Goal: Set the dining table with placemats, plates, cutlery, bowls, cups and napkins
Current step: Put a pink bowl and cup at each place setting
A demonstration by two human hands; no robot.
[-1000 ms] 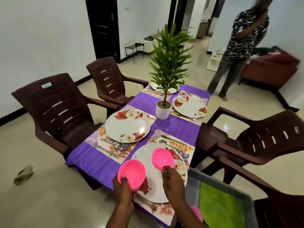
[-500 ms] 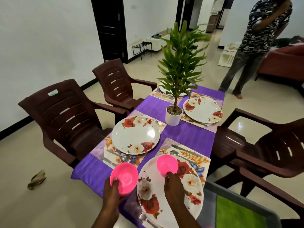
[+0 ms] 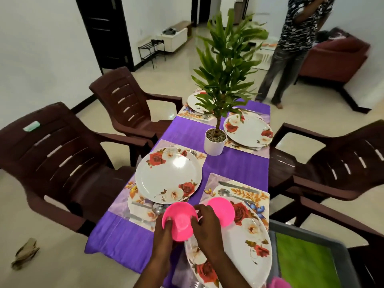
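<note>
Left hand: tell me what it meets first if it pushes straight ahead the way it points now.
Probably the near-left floral plate. The left hand and right hand both grip a pink bowl, and the spoon lies low in between; depth is unclear.

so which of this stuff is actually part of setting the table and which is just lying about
Part of the job:
- pink bowl held in both hands, left hand, right hand
- second pink bowl on the near plate
- left plate
- placemat with cutlery

Just lying about:
- potted plant
- brown chair
- crumpled scrap on the floor
- grey tray
</note>
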